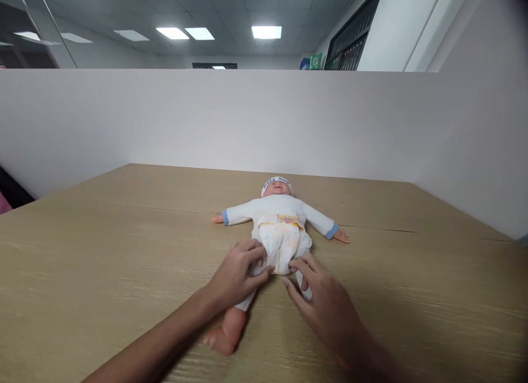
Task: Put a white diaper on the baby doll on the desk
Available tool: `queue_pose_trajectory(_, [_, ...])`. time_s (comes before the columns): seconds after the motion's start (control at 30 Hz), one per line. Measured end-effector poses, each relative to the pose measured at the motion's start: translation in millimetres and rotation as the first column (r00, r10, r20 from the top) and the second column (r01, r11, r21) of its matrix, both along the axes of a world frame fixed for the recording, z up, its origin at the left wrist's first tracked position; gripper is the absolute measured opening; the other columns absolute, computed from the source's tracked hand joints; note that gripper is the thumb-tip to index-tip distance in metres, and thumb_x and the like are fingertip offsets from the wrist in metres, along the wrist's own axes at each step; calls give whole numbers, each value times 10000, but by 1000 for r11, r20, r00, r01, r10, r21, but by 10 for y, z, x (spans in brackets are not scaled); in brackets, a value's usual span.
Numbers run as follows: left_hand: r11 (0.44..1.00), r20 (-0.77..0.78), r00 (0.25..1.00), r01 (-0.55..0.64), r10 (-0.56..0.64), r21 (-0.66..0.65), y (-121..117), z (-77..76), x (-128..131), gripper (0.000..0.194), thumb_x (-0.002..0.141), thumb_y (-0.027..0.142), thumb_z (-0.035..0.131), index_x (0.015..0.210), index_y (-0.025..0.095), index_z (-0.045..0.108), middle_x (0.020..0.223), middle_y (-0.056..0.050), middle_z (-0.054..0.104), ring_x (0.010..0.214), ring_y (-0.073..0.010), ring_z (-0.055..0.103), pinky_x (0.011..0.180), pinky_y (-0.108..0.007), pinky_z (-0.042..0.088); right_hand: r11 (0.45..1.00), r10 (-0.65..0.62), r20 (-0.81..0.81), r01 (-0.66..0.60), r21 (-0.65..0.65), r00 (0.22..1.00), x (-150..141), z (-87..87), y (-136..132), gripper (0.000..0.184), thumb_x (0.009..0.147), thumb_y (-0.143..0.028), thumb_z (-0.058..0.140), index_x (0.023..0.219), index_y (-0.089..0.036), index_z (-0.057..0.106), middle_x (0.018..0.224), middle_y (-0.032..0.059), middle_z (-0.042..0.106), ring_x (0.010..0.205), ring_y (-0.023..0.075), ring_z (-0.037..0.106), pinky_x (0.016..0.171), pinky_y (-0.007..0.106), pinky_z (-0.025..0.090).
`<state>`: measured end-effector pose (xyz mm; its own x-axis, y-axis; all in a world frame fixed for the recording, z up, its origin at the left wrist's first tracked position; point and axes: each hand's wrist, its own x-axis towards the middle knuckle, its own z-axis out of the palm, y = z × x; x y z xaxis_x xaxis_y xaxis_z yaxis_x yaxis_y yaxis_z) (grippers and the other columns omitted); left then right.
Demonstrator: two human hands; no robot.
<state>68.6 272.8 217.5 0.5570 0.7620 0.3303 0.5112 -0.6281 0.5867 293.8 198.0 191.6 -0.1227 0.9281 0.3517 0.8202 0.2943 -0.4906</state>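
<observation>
A baby doll [278, 209] lies on its back on the wooden table [103, 251], head away from me, arms spread. It wears a white top with blue cuffs, a white cap and a white diaper [282, 242]. My left hand [237, 275] rests on the doll's left thigh, fingers curled and pinching the diaper's lower left edge. My right hand [324, 300] covers the doll's other leg, its fingertips pressed on the diaper's lower right edge. One bare doll foot [220, 339] sticks out beneath my left wrist.
A white partition wall [165, 119] runs along the table's far edge and round the right side. Ceiling lights [266, 32] and a dark window show above it. A pink and dark object [6, 198] sits beyond the table at far left.
</observation>
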Motion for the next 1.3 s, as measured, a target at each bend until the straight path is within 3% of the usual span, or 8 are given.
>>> queue_pose_trajectory(0.13, [1000, 91, 996, 4, -7, 30, -9, -69, -19, 100, 996, 309, 718, 974, 223, 671, 1276, -72, 682, 1169, -258, 629, 1036, -403, 450, 1000, 9, -51, -7, 24, 999, -24, 8, -40, 183, 1077, -318, 580, 1220, -262, 678, 1275, 71, 678, 906, 235, 680, 848, 392, 538])
queue_pose_trajectory(0.27, [1000, 89, 996, 7, -9, 30, -17, -94, -16, 71, 1010, 286, 698, 1054, 230, 704, 1386, -72, 683, 1279, -279, 614, 1101, -433, 430, 999, 42, -104, -39, 36, 994, -40, -6, -45, 206, 1066, -309, 590, 1247, -254, 671, 1331, 92, 690, 1045, 264, 686, 931, 394, 544])
queue_pose_trajectory(0.43, [999, 62, 997, 35, -36, 11, -11, -39, 9, 74, 1018, 297, 661, 1000, 225, 665, 1198, -59, 734, 1128, -277, 609, 1004, -431, 424, 1000, 30, -134, -28, 12, 991, -23, 13, -2, 234, 1028, -367, 602, 1196, -220, 672, 1053, 71, 715, 908, 253, 663, 844, 378, 510])
queue_pose_trajectory(0.57, [998, 39, 999, 24, -22, -54, 11, -13, 22, 170, 1002, 346, 655, 900, 226, 591, 946, -27, 673, 962, -262, 559, 900, -401, 406, 987, -41, -151, 16, -161, 988, 1, 106, 55, 269, 994, -472, 619, 1105, -232, 670, 836, 14, 650, 795, 234, 638, 748, 343, 441])
queue_pose_trajectory(0.73, [982, 180, 982, -30, 65, -189, 26, -29, 29, 243, 928, 378, 742, 1045, 231, 587, 940, 8, 595, 876, -214, 529, 827, -353, 407, 966, -153, -213, 100, -238, 965, 6, 129, 131, 325, 932, -523, 627, 1105, -248, 618, 712, -31, 608, 661, 210, 594, 676, 320, 386])
queue_pose_trajectory(0.97, [915, 407, 897, 7, 172, -404, 27, -88, 27, 438, 894, 414, 814, 1113, 250, 472, 963, 37, 591, 827, -168, 527, 777, -311, 417, 965, -188, -445, 80, -252, 875, 205, 134, 199, 381, 891, -563, 715, 1077, -255, 592, 1033, 22, 815, 703, 187, 619, 742, 331, 454])
queue_pose_trajectory(1.1, [877, 365, 898, -44, 244, -479, 1, -53, -1, 487, 879, 469, 837, 1183, 225, 544, 1021, -1, 695, 849, -187, 576, 806, -332, 437, 966, -153, -369, 60, -252, 917, 266, 209, 168, 351, 924, -599, 673, 996, -263, 741, 1059, 47, 833, 889, 259, 678, 838, 375, 457])
queue_pose_trajectory(1.3, [882, 219, 964, -31, 151, -471, 21, 76, -19, 413, 937, 605, 761, 1034, 203, 748, 963, -23, 729, 875, -222, 608, 819, -352, 458, 989, -50, -315, 3, -147, 948, 111, 122, 153, 303, 958, -527, 642, 903, -260, 773, 1051, 54, 803, 1033, 301, 650, 967, 426, 433])
